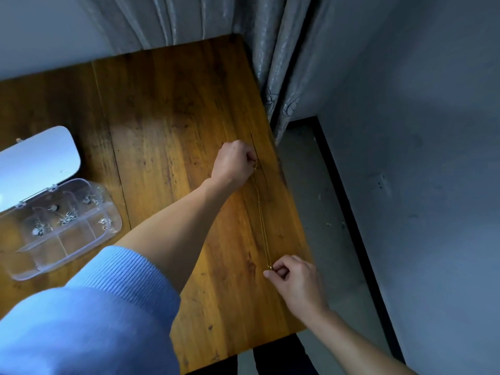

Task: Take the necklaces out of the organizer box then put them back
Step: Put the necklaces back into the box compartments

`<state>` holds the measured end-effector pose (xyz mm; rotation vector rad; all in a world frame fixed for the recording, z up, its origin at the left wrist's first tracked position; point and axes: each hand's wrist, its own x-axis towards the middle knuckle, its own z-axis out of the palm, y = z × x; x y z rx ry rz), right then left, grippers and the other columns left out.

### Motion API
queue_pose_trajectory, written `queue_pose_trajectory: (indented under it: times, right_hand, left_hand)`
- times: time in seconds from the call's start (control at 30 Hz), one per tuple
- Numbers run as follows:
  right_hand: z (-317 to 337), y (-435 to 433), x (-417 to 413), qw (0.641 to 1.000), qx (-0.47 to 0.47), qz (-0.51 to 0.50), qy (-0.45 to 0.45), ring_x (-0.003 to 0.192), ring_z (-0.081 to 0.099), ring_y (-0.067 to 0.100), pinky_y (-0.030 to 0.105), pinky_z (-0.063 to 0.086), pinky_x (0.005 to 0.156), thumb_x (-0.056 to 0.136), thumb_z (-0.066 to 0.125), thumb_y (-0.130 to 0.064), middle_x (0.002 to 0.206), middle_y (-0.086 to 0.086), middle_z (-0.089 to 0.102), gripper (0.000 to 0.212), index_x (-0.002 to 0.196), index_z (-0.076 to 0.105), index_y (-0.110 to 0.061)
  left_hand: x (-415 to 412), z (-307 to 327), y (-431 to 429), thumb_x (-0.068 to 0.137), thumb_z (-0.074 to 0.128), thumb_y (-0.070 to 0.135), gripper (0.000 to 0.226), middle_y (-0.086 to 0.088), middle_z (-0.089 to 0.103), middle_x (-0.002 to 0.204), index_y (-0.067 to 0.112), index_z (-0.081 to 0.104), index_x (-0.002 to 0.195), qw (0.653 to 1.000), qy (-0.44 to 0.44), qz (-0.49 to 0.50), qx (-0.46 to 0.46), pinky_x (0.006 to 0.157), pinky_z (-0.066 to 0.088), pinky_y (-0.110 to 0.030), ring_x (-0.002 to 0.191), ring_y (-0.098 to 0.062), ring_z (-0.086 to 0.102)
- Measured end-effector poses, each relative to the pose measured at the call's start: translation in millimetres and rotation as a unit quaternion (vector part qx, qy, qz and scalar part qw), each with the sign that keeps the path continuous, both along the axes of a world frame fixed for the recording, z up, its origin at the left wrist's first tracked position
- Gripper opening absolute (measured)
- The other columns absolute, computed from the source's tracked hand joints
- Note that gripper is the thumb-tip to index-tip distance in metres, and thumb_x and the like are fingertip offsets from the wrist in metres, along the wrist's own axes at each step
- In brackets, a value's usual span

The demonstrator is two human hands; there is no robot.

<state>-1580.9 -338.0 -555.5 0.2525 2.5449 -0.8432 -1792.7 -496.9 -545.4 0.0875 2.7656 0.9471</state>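
Observation:
A thin gold necklace lies stretched in a line along the right side of the wooden table. My left hand pinches its far end with the clasp. Nearer to me, my right hand pinches the other end, where a small gold pendant shows. The clear plastic organizer box stands at the table's left with its lid swung open. Small silver necklaces lie in several of its back compartments; the front compartments look empty.
The table's right edge runs just beside the necklace, with grey floor below it. Grey curtains hang behind the far right corner. A grey wall with a black skirting strip stands at the right.

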Motion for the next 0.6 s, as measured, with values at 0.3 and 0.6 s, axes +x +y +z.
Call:
queue_pose_trajectory:
  times: [0.3,0.6]
  right_hand:
    - [15.1,-7.5,-38.2,0.997,-0.043,-0.02,0.061,0.064,0.061,0.008,0.038,0.056,0.056,0.084,0.066,-0.046,0.07,-0.013,0.064,0.022,0.077,0.068,-0.025]
    - [52.9,-123.4,-116.9,0.991,-0.074,0.087,0.076,0.077,0.064,0.016,0.032,0.055,0.065,0.088,0.061,-0.041,0.081,-0.008,0.07,0.018,0.09,0.07,-0.025]
  left_hand:
    - [32.3,29.3,-61.6,0.09,0.062,0.009,0.014,-0.011,0.073,0.098,0.006,0.073,0.097,0.994,-0.003,0.106,-0.001,0.081,0.059,-0.039,0.089,-0.024,0.068]
    - [121.1,67.6,-203.8,0.091,0.064,0.027,0.02,-0.006,0.074,0.088,0.01,0.074,0.092,0.959,-0.013,0.281,-0.026,0.074,0.053,-0.03,0.08,-0.02,0.065]
